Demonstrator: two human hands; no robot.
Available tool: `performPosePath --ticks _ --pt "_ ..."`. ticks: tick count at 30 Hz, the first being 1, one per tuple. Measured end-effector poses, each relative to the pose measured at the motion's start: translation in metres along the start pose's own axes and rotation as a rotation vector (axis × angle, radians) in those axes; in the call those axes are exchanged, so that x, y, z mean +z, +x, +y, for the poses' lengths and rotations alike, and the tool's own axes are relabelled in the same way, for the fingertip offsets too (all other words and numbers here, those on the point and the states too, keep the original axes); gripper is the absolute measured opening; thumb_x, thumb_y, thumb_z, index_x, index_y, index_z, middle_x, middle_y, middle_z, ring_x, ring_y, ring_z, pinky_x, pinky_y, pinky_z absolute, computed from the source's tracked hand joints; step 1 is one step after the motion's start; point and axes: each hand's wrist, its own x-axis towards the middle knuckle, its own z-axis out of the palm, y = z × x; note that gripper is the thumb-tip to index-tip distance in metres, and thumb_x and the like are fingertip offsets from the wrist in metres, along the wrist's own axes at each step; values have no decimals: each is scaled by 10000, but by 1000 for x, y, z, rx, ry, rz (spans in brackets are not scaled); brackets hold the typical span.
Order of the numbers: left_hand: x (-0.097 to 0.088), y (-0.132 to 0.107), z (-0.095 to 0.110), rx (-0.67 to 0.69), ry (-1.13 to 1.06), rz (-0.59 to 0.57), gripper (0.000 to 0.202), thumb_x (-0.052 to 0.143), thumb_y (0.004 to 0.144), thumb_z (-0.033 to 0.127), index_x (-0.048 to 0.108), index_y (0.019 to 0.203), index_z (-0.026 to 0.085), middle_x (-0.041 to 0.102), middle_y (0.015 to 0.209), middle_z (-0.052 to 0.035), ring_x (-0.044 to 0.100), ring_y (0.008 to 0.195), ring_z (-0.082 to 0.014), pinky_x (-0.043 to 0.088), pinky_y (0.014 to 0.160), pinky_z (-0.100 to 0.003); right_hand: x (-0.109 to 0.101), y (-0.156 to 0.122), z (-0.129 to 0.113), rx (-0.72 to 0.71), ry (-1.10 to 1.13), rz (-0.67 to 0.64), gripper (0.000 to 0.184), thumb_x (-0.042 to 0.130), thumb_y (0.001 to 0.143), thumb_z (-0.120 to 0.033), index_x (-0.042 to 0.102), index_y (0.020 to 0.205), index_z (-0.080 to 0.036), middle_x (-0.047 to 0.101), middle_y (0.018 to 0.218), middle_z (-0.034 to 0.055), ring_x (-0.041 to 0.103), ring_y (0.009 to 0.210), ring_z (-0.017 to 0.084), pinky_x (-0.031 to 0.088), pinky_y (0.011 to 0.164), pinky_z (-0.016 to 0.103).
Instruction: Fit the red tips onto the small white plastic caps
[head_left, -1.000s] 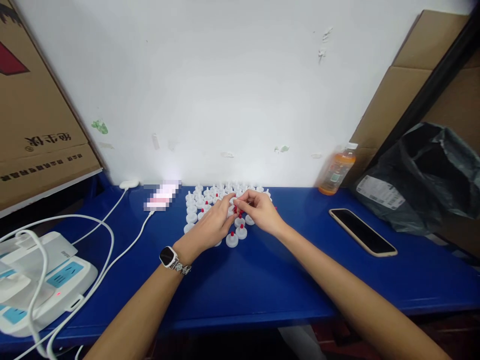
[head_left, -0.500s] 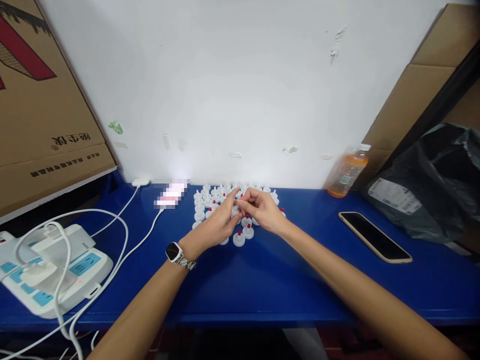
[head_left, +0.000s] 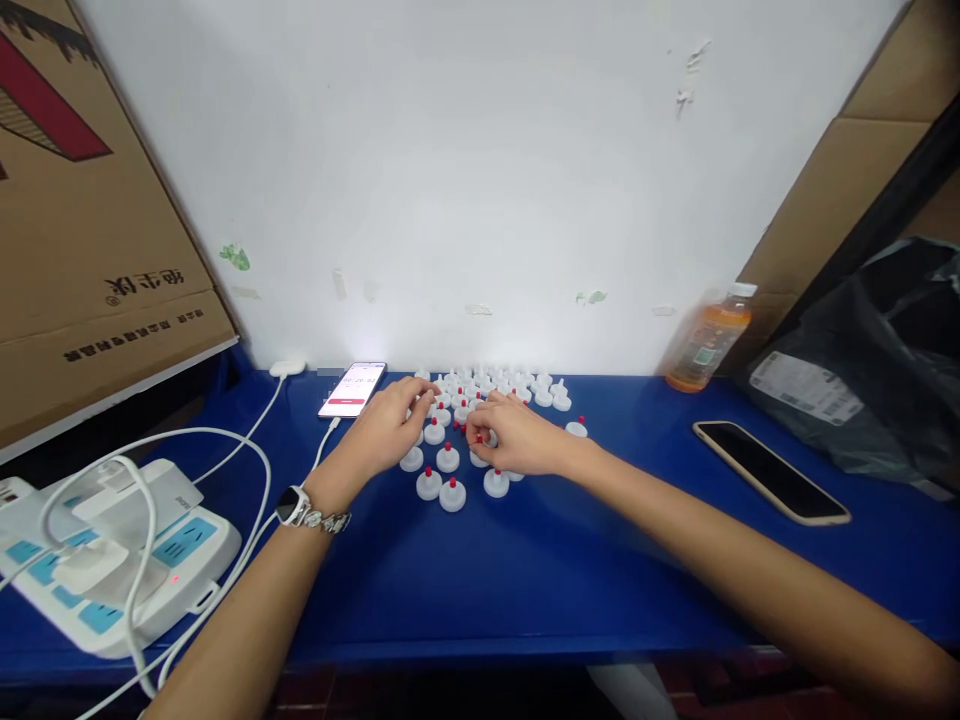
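White round nozzle caps stand in a cluster against the wall; several at the front, such as this nozzle cap (head_left: 452,496), carry small red tips. My left hand (head_left: 386,420) is over the cluster's left side, thumb and fingers curled together; whatever is between them is hidden. To its right, my right hand (head_left: 517,432) reaches in among the caps with its fingers pinched. Small red tips (head_left: 461,428) lie right by those fingertips, and I cannot make out what the pinch holds. The two hands are apart.
A lit phone (head_left: 354,390) on a cable lies left of the caps. Further left is a power strip (head_left: 161,570) with looping white cables. On the right are a dark phone (head_left: 771,472), an orange drink bottle (head_left: 709,340) and a black plastic bag (head_left: 862,370). Cardboard flanks both sides.
My hands were together over the caps and have separated, the left moving left and the right staying over the cluster. More red-tipped caps at the front have come into view.
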Motion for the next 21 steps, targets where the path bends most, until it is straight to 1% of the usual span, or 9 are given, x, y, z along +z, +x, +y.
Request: performPosePath --ticks 3,5,8,11,13,15,17,18,21 --pt "2 -1 -7 3 1 6 329 357 1004 352 638 1081 199 685 1079 -81 630 1024 -257 485 910 -433 -4 10 3 64 29 -65 76 613 753 -121 647 759 -188 662 701 -4 572 730 156 374 732 283" --pt "4 -3 -11 -14 -16 34 315 363 1002 329 636 1093 202 676 1099 -81 623 1042 -256 481 916 -434 -7 19 8 118 112 -92 57 605 792 -173 658 807 -188 652 659 -16 565 632 135 374 659 266" --pt "6 -7 -13 -10 -24 81 304 365 999 306 634 1099 204 663 1112 -81 610 1058 -253 473 919 -432 -8 40 17 172 141 -24 137 565 868 -276 659 841 -181 665 671 1 571 596 136 366 599 259" --pt "9 -10 -13 -7 -21 117 287 374 997 300 625 1104 211 650 1087 -71 610 1005 -238 479 883 -410 -1 72 27 223 -18 78 194 548 891 -320 674 912 -175 704 757 43 611 689 169 384 651 276" --pt "12 -11 -13 -19 -18 115 272 385 996 305 614 1110 212 639 1073 -68 607 968 -230 483 860 -398 5 93 32 241 -139 56 223 591 865 -346 687 971 -175 725 852 70 636 801 206 400 742 303" --pt "15 -13 -14 -33 -16 105 262 393 995 316 603 1108 209 627 1065 -68 598 961 -230 483 858 -397 9 109 35 222 -202 12 174 614 839 -299 700 918 -169 733 893 83 643 875 226 392 831 339" --pt "17 -14 -14 -44 -3 103 255 408 991 334 590 1121 210 610 1076 -71 585 982 -238 478 876 -411 9 114 34 199 -216 1 131 594 838 -243 700 854 -167 737 891 77 644 887 220 376 881 360" --pt "19 -15 -13 -47 8 120 257 424 986 346 578 1141 211 598 1094 -76 576 1004 -245 474 894 -421 8 111 32 195 -201 23 134 580 845 -233 697 839 -168 738 880 69 642 872 210 373 887 361" --pt "23 -17 -6 -7 44 206 355 496 956 369 496 1278 219 538 1236 -102 517 1149 -277 431 995 -459 -1 88 20 198 -35 179 157 572 867 -272 691 854 -170 728 848 44 621 794 173 400 824 324"
